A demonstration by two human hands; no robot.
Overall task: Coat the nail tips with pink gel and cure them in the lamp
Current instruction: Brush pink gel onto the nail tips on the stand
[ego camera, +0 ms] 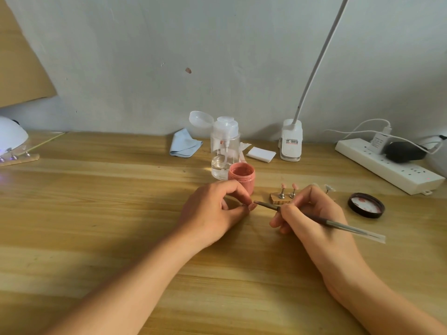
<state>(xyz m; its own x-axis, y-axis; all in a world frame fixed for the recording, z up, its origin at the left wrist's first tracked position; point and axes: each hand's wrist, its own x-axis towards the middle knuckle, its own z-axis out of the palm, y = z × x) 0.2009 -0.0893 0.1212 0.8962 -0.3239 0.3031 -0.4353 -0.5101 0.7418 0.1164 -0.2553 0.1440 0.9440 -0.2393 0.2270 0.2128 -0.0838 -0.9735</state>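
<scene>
1. Nail tip (252, 206) sits low over the middle of the wooden desk (96, 213), with nothing in front of it. Just at its 12 o'clock stands the open pink gel jar (242, 176), and close behind that a clear pump bottle (225, 151) with its cap flipped back.
2. At 2 o'clock a small wooden block (280, 199) carries two metal stands topped with pink tips (283, 186). A further stand with a clear tip (329, 188) shows past the right knuckles.
3. At 3 o'clock the black jar lid (366, 205) lies upturned, its liner smeared pink. Farther out at 2 o'clock is a white power strip (387, 165).
4. By the wall are a clip lamp (291, 141) at 1 o'clock, white pads (261, 154) beside it and a blue cloth (185, 143) at 11 o'clock.
5. Far off at 10 o'clock a white curing lamp (11, 136) glows violet over a wooden strip (19, 158) of stands.
6. The nail tip is a small oval, dull pink, face up.
7. The left hand (212, 209) is curled, pinching the nail tip between thumb and forefinger.
8. The right hand (312, 213) is closed narrowly round the brush (350, 228), held like a pen. The brush head points to 10 o'clock and reaches the nail tip's edge. Whether it touches cannot be told.
</scene>
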